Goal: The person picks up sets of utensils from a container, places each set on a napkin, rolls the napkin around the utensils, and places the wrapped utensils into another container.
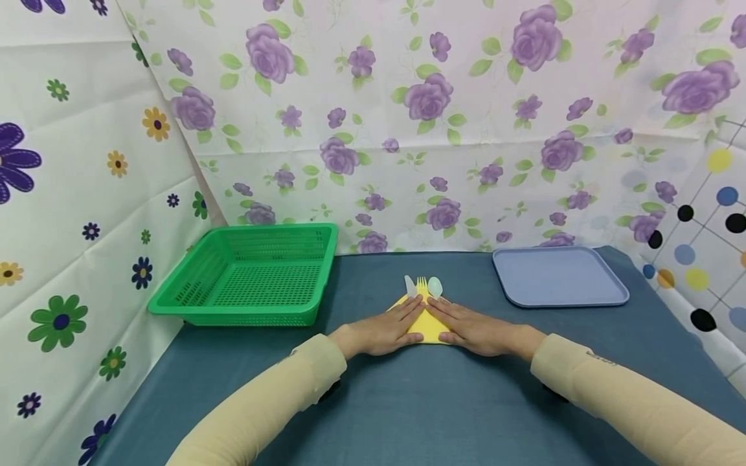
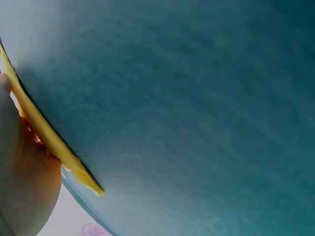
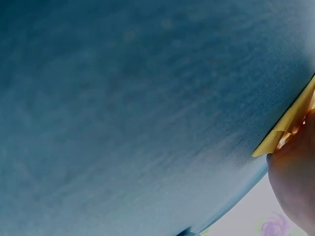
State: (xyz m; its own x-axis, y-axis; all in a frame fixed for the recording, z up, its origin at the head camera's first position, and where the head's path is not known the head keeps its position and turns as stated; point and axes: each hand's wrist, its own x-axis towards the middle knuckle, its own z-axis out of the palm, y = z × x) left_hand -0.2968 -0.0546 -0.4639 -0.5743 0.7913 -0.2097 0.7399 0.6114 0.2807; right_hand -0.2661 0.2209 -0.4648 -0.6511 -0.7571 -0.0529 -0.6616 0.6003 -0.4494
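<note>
At the far left of the dark blue tablecloth (image 1: 408, 408), a green perforated plastic basket (image 1: 250, 314), well apart from the hands. Next, the left hand (image 1: 381, 332): fingers straight, laid over the left side of a folded yellow napkin (image 1: 430, 325), thumb spread toward the near edge; gripping nothing, only pressing.

Between the two hands, the napkin itself, near the middle of the cloth, layered along the edges visible from both wrists. Poking out past its far side, in order, a whitish knife (image 1: 410, 286) leaning left, a yellow fork (image 1: 422, 283) and a pale green spoon (image 1: 434, 287), side by side, working ends pointing away. Cannot tell about the handles — inside the fold or merely on top, with fingers in the way.

Then the right hand (image 1: 478, 329), nearly a mirror of the left: fingers straight over the napkin's right side, fingertips close to the opposite ones, nothing in its grasp. At the far right, a blue-grey rectangular tray (image 1: 559, 278), well apart from the napkin.

By the look of it, well advanced: cutlery gathered into one set, napkin folded. Left to do, probably, just the last of the pressing — no release yet from either side.
</note>
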